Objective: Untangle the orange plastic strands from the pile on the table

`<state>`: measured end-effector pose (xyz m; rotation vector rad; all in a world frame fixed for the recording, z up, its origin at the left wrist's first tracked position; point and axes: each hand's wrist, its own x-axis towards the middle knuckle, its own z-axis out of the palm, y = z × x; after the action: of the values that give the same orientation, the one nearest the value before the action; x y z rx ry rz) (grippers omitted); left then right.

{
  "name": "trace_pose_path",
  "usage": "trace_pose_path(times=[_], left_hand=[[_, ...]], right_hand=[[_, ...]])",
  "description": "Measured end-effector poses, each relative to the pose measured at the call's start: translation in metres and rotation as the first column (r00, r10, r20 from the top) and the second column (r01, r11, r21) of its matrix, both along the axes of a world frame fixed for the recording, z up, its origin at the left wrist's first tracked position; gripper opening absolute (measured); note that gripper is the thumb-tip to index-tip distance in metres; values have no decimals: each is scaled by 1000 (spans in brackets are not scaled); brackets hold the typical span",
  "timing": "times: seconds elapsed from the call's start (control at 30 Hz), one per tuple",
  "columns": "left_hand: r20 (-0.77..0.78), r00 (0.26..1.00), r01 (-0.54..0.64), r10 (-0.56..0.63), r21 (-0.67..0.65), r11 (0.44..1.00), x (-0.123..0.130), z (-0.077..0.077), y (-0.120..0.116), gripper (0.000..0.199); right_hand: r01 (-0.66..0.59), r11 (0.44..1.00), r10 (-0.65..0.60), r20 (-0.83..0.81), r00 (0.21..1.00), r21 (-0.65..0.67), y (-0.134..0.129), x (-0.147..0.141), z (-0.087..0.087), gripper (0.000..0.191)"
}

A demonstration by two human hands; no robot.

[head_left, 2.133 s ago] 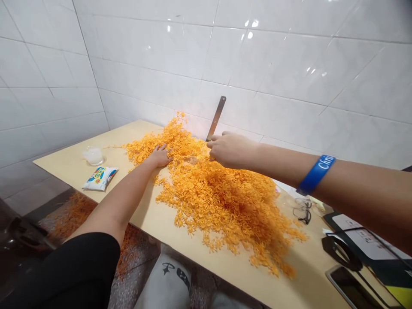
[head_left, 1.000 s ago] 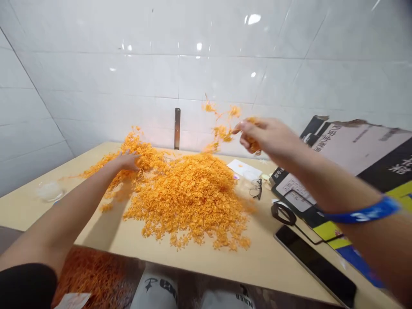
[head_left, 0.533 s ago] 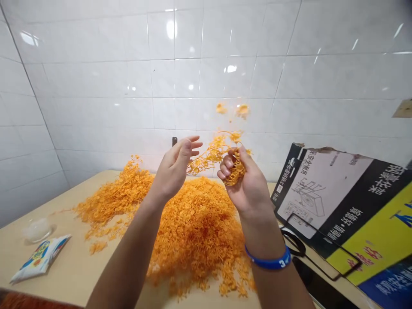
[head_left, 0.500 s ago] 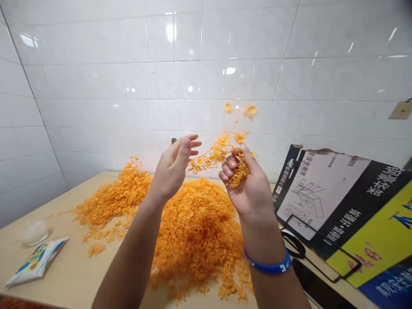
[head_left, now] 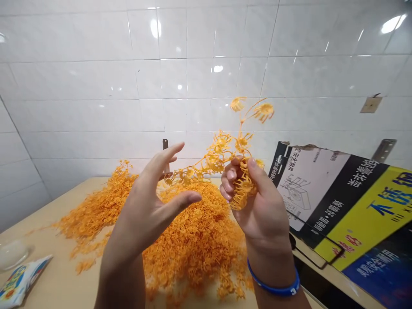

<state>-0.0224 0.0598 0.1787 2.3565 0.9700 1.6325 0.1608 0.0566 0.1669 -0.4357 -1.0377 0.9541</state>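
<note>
The right hand (head_left: 262, 210) has its fingers (head_left: 229, 180) curled tightly around a clump of orange plastic pieces (head_left: 244, 186), which hides part of the clump. A loose strand of the pieces (head_left: 219, 156) runs from the clump up to two pieces at its top and left toward the left hand (head_left: 144, 210). That hand is open with its fingers (head_left: 161, 161) spread wide and holding nothing. Its fingers are just beside the strand's low end, and I cannot tell whether they touch it.

Below both hands, a large orange heap (head_left: 196, 244) covers the middle of the table (head_left: 61, 287). Its near part is cut off by the bottom of the view, and the left forearm hides part of it.

Bare table lies to the left of the heap, with a small printed bag (head_left: 19, 283) cut off at the bottom left corner and a clear round object (head_left: 13, 253) cut off at the left edge. A narrower bare strip runs along the right, in front of a large printed board (head_left: 331, 206) leaning against the tiled wall (head_left: 80, 77). The table's far edge meets that wall. A metal strip (head_left: 165, 150) stands behind the left hand, mostly hidden.
</note>
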Motion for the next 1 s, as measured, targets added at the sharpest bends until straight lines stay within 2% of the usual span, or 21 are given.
trace_pose_path(times=[0.1,0.2,0.37,0.47,0.6,0.7,0.77,0.9,1.0], left_hand=[[-60,998,-31,34,61,998,9,-4,2,78],[-107,994,-9,22,126,992,19,-7,6,83],[-180,983,57,-19,205,977,23,-5,18,64],[-128,991,59,-27,254,965,18,-2,23,44],[3,998,62,-64,186,981,13,-1,27,27],[127,990,38,-60,170,985,15,-2,30,23],[173,982,44,-77,189,981,18,-3,32,20],[207,966,121,-155,167,978,27,-5,39,20],[242,960,101,-141,170,980,30,-5,41,21]], right_hand=[[-49,998,50,29,998,-24,3,-3,-2,21],[-135,989,137,22,990,-52,8,-4,-3,19],[-202,978,197,-78,977,-54,14,1,-3,10],[-198,979,192,-114,975,-51,16,4,-3,8],[-164,985,158,-105,982,-53,18,5,-5,6],[-125,991,117,-134,984,-49,22,-1,-8,17],[-140,989,132,-133,982,-49,24,-6,-11,25],[-215,976,213,-44,976,-40,26,-15,-14,41],[-224,975,224,28,974,0,23,-18,-13,49]])
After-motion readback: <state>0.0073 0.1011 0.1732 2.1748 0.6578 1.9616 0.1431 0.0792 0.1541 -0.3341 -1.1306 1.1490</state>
